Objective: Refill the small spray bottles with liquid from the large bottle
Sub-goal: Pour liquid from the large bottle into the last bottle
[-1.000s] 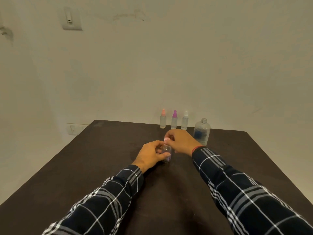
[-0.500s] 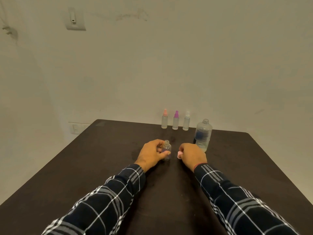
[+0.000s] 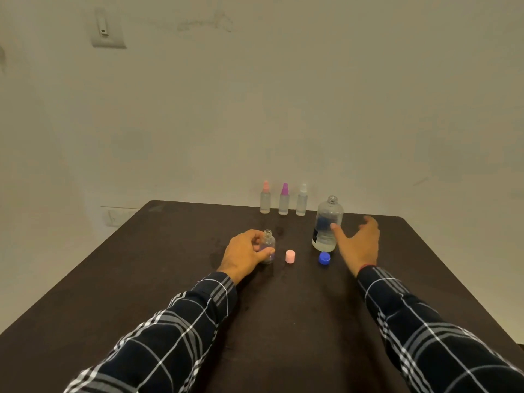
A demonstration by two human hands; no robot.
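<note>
two hands over a dark table [image 3: 170, 279]. left hand [image 3: 244, 255], fingers wrapped around the uncapped small bottle [image 3: 268, 245], steadies it upright near the table's middle. right hand [image 3: 357, 245], fingers spread and closed on nothing, reaches just beside the large bottle [image 3: 326, 225], which stands open-necked toward the far right edge; whether the thumb touches it cannot be told. pink cap [image 3: 290, 256] and blue cap [image 3: 324, 258] lie on the table between the two bottles. three capped spray bottles [image 3: 283, 199] stand in a row at the far edge. judged handling: the large bottle, clear thin plastic and partly full, is likely moderately heavy and yielding under a squeeze, so it is best gripped around the labelled mid-body, not the neck; liquid may slosh when tipped. the small bottle is light, easily toppled, with a narrow mouth.
</note>
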